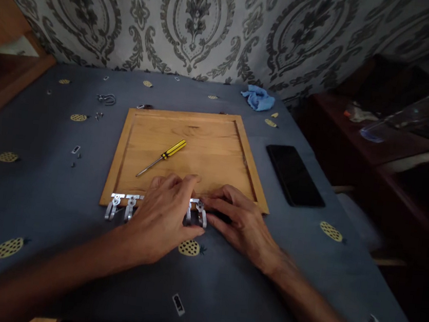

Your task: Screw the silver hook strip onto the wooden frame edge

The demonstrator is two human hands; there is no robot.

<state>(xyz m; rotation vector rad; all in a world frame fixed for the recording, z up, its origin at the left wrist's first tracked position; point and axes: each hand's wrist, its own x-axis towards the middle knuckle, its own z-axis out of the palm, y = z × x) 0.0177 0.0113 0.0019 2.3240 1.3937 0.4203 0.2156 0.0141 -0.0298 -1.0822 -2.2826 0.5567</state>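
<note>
A square wooden board (216,145) with a raised rim lies on the blue pineapple-print tablecloth (56,225). A yellow-handled screwdriver (161,157) rests loose on the board. Metal hooks (121,205) hang along the board's near edge. My left hand (163,217) lies over that edge with its fingers curled on the board, covering part of the hook row. My right hand (236,220) rests beside it, fingertips pressed at another metal hook (198,212). What the fingers pinch is hidden.
A black phone (294,174) lies right of the board. A blue cloth (258,98) sits at the back right by the patterned wall. Loose metal hooks (106,99) and small screws (76,155) lie scattered left of the board. A dark wooden cabinet (374,148) stands right.
</note>
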